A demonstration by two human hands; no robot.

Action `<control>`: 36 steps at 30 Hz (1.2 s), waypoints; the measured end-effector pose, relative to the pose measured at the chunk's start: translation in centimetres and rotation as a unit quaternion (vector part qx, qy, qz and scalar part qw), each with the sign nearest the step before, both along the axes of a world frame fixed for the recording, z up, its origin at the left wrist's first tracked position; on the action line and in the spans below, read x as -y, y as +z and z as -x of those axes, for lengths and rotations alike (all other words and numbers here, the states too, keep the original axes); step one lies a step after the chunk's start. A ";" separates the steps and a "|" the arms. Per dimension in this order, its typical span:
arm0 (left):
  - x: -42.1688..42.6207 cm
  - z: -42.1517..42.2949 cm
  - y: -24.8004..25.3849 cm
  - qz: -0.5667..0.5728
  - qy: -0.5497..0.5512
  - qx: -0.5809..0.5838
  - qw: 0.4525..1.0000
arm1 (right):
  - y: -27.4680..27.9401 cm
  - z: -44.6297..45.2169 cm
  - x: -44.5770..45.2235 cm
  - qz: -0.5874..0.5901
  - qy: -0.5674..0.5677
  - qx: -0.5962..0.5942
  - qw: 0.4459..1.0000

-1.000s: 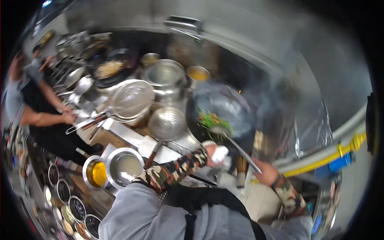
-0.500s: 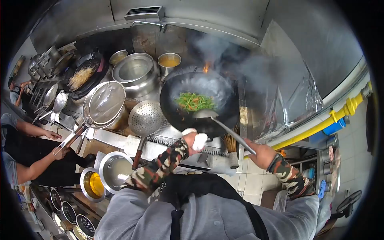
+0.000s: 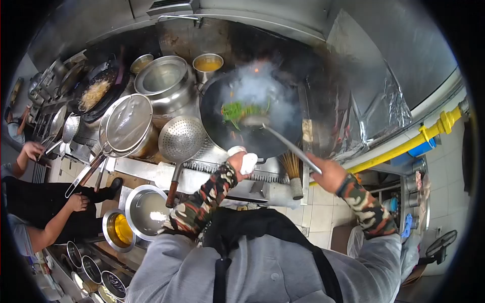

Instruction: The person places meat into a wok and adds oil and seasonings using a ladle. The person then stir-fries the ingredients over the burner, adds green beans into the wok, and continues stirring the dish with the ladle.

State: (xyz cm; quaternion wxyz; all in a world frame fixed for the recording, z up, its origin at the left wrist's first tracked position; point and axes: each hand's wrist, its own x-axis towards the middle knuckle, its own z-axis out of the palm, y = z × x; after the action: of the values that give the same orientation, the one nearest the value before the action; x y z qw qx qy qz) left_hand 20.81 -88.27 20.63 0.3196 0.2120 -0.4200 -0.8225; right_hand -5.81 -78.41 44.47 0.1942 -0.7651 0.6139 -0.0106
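My left hand (image 3: 239,165) is closed around a folded white cloth (image 3: 249,163) at the near rim of a black wok (image 3: 214,129). Any wok handle under the cloth is hidden. Chopped green vegetables (image 3: 234,111) with orange bits lie in the wok, partly blurred by steam. In my right hand (image 3: 329,174) is the long metal handle of a ladle (image 3: 293,150). The ladle's bowl rests low in the wok against the greens.
Left of the wok are a perforated strainer (image 3: 183,139), a mesh sieve (image 3: 129,123) and a large steel pot (image 3: 164,96). A bamboo brush (image 3: 294,184) stands at the right. A co-worker's hand (image 3: 77,202) is at far left; a yellow pipe (image 3: 404,146) runs along the right wall.
The greens have shifted and bunched leftward in the wok, and the steam is thicker. My right hand has moved slightly left with the ladle. The co-worker's hands have moved.
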 end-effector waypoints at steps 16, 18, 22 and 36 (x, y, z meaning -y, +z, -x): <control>-0.5 0.5 0.1 0.273 0.077 0.139 0.949 | -1.8 -0.4 1.2 0.001 -0.049 -0.019 0.999; 1.9 0.8 0.3 -0.160 0.025 0.009 0.987 | 0.0 0.4 -0.7 -0.008 -0.014 -0.022 1.000; 0.3 0.6 7.8 -0.349 0.014 0.052 0.935 | -1.6 -0.7 0.8 -0.028 -0.004 -0.045 0.999; 1.2 -0.4 4.9 -0.318 -0.030 0.015 0.947 | 1.3 2.0 -2.7 -0.034 0.022 -0.079 0.996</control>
State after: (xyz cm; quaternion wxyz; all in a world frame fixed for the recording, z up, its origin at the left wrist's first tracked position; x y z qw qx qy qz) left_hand 21.19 -89.47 25.56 0.2043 0.3022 -0.1475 -0.9194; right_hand -7.77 -75.72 45.76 0.1713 -0.7699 0.6101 0.0753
